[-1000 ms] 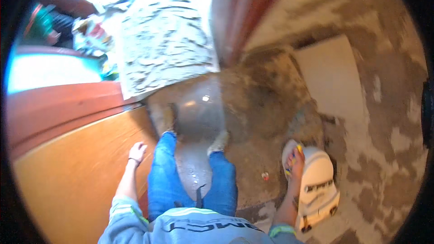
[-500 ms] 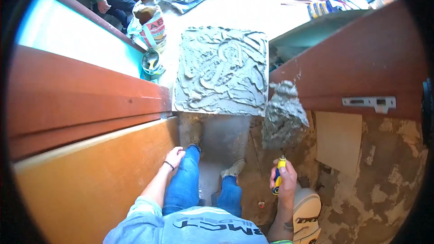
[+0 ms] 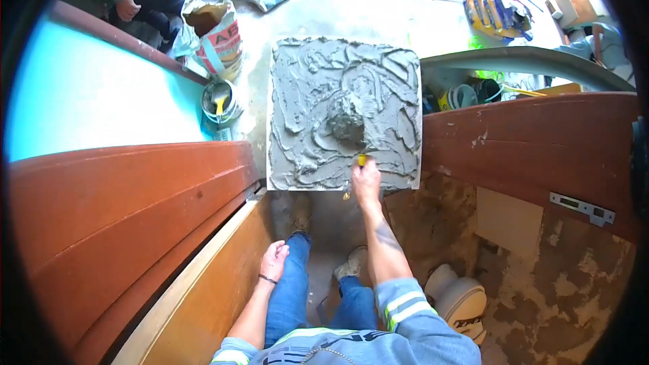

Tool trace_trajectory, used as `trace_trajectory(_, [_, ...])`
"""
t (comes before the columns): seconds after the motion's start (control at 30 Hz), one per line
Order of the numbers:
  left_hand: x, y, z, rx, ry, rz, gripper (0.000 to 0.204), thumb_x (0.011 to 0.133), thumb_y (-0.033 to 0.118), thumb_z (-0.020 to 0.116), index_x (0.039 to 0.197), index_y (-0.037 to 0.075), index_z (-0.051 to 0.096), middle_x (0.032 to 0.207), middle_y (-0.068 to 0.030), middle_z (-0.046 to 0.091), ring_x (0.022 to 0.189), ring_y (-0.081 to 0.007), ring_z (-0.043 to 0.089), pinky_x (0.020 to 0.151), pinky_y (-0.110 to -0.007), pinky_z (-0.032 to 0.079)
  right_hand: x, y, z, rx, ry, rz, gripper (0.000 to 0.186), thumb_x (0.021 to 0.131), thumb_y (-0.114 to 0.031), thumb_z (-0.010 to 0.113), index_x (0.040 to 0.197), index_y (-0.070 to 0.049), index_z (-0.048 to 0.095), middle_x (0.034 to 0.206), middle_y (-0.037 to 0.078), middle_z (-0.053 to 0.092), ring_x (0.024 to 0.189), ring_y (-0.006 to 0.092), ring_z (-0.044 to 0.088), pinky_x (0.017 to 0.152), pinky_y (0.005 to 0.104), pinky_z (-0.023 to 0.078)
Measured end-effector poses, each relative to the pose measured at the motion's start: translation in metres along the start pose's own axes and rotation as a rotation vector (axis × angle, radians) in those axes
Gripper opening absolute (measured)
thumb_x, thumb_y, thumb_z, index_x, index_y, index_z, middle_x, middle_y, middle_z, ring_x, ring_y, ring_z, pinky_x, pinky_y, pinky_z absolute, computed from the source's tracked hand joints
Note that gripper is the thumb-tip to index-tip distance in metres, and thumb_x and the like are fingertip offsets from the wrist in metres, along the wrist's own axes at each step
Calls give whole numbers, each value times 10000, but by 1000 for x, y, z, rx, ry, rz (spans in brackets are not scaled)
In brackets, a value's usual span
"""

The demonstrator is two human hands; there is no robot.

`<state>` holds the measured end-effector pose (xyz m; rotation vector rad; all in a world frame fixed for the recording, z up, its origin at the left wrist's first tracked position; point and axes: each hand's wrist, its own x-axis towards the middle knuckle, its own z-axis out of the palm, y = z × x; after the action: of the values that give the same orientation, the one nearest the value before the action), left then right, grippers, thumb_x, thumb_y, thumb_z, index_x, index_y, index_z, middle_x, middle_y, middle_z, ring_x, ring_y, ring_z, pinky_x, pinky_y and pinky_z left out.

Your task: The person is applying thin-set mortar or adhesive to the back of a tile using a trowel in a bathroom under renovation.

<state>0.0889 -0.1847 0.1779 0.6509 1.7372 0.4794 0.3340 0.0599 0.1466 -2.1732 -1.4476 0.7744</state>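
My right hand (image 3: 366,181) grips the yellow handle of a trowel (image 3: 363,159), its arm stretched forward. The blade is coated in grey mortar and lies on the mortar layer (image 3: 304,122), a little right of its middle. That layer, rough with ridges and swirls, covers a square pale tile (image 3: 311,190), whose thin edge shows at the near side. My left hand (image 3: 274,261), a dark band at its wrist, hangs beside my left thigh with its fingers curled and nothing visible in them.
Wooden door panels (image 3: 135,209) flank me. Beyond the left one stand a bucket (image 3: 222,103) with a brush-like tool and an open paper sack (image 3: 215,40). A co-worker's hand (image 3: 126,8) shows at far left. A white toilet (image 3: 456,297) stands at lower right.
My right hand has swung forward and left, bringing the mortar-laden trowel from beside the tile onto its mortar layer. My left hand has shifted slightly down and right.
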Motion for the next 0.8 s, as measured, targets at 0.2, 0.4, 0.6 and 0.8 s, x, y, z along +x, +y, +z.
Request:
trace_trajectory(0.2, [14, -7, 22, -287, -71, -86, 468, 919, 302, 564, 1272, 19, 444, 1086, -100, 623, 927, -142, 617, 763, -271, 491, -75, 33, -58, 219, -35, 48, 286, 845, -239, 593, 1017, -19, 539, 856, 242, 596, 769, 439, 572, 642, 460, 462])
trace_trajectory(0.4, [119, -30, 87, -805, -36, -194, 716, 905, 535, 469, 1426, 104, 232, 1401, -153, 387, 1240, -286, 440, 968, -434, 399, -135, 166, 47, 138, 119, 1, 362, 836, -306, 646, 1059, -44, 533, 921, 215, 601, 837, 424, 573, 700, 451, 466])
trace_trajectory(0.6, [179, 7, 119, -989, -160, -50, 1005, 861, 654, 404, 1430, -16, -84, 1507, -225, 55, 1368, -364, 209, 1095, -485, 203, -95, 202, 149, 221, 185, -93, 306, 832, -300, 651, 933, -35, 534, 809, 208, 564, 750, 428, 560, 631, 478, 449])
trace_trajectory(0.8, [176, 15, 128, -1241, -191, 16, 993, 893, 541, 464, 1396, -50, -156, 1472, -299, 49, 1344, -425, 213, 1078, -498, 276, -109, 243, 186, 123, 224, -176, 233, 821, -180, 634, 969, -35, 527, 836, 207, 569, 794, 428, 559, 688, 503, 455])
